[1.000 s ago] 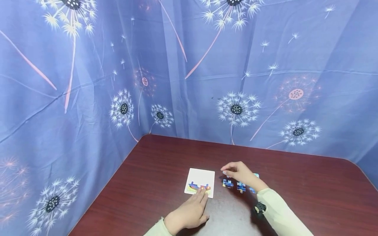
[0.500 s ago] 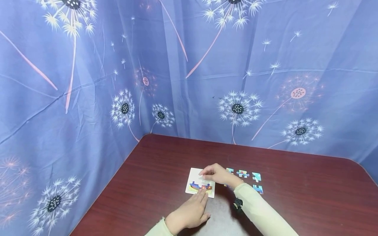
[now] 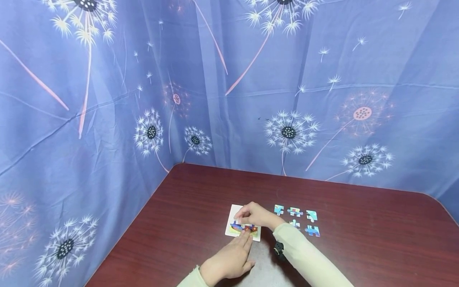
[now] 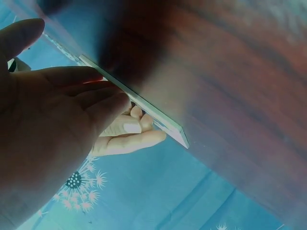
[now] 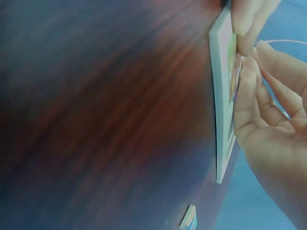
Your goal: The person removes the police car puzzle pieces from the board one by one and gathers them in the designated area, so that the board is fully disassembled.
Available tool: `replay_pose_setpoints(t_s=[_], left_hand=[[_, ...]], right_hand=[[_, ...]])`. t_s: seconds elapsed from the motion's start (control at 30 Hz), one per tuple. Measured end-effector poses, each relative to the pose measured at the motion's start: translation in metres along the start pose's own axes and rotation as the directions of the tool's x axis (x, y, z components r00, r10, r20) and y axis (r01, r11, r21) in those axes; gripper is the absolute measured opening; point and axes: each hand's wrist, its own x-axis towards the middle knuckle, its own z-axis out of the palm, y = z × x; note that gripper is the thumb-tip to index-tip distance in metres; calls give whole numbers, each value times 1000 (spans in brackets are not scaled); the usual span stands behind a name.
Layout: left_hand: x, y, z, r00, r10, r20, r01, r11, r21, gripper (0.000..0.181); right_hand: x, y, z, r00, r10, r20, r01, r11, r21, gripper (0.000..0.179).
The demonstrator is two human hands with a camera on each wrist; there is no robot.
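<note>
A square white puzzle board lies on the table, its near part filled with a colourful picture. My left hand reaches in from the near side, extended fingertips pressing on the near edge of that picture. Over the board, my right hand pinches a small puzzle piece between thumb and fingers, close above the picture's far edge; the piece is mostly hidden by the fingers. In the right wrist view the bent right fingers are right at the board's face, beside the left fingers.
Right of the board lie several loose jigsaw pieces, among them a blue corner piece, a red-and-blue piece and a blue piece. The right sleeve covers part of that area. A blue dandelion curtain hangs behind the dark red table.
My right hand has moved left from the loose pieces to over the board, then lower toward the picture. The left hand has stayed on the board.
</note>
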Motion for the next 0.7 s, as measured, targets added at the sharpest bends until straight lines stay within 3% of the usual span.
replay_pose_setpoints(t_s=[0.7], left_hand=[[0,0,-4,1000,4,11,-3,999,-33,63]], right_hand=[[1,-1,4,997,75,-21,-74,997,28,11]])
